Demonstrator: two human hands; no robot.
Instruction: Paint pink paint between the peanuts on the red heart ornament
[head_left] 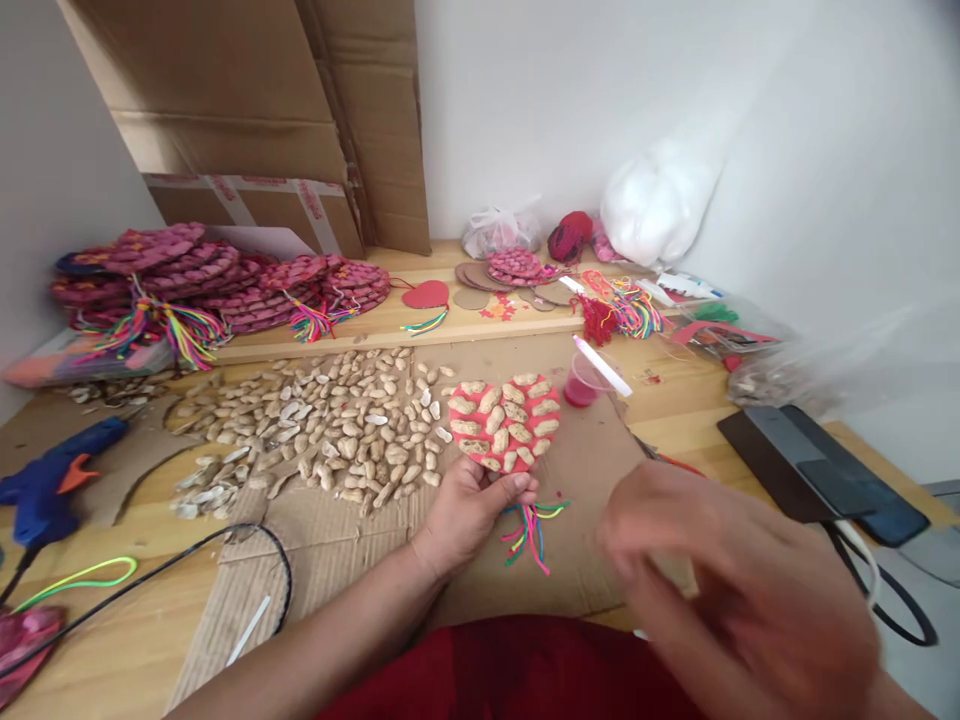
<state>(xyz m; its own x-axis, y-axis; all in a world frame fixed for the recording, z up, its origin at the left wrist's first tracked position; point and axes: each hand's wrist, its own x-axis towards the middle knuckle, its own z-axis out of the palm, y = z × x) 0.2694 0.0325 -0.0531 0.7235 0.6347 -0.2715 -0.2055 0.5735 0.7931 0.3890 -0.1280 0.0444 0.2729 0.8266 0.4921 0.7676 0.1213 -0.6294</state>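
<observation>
In the head view, the person's left hand (459,508) pinches the lower edge of a red heart (482,422) between thumb and fingers. Bright tassel strings (534,530) hang just beside its fingertips. The right hand (739,570) is raised well to the heart's right, its fingers curled but blurred; whether they pinch anything, one cannot tell.

Peanut shells (514,412) cover most of the heart's face, edge to edge, and look uncoloured; red shows only in narrow gaps. That layer seems nearly complete, with little room for more. A plain heart (426,294), beyond the left hand, bears no shells.

Loose peanuts (352,440) spread left of that hand, a blue glue gun (56,480) farther left. Beyond it and to its right stands a cup of pink liquid (579,390).
</observation>
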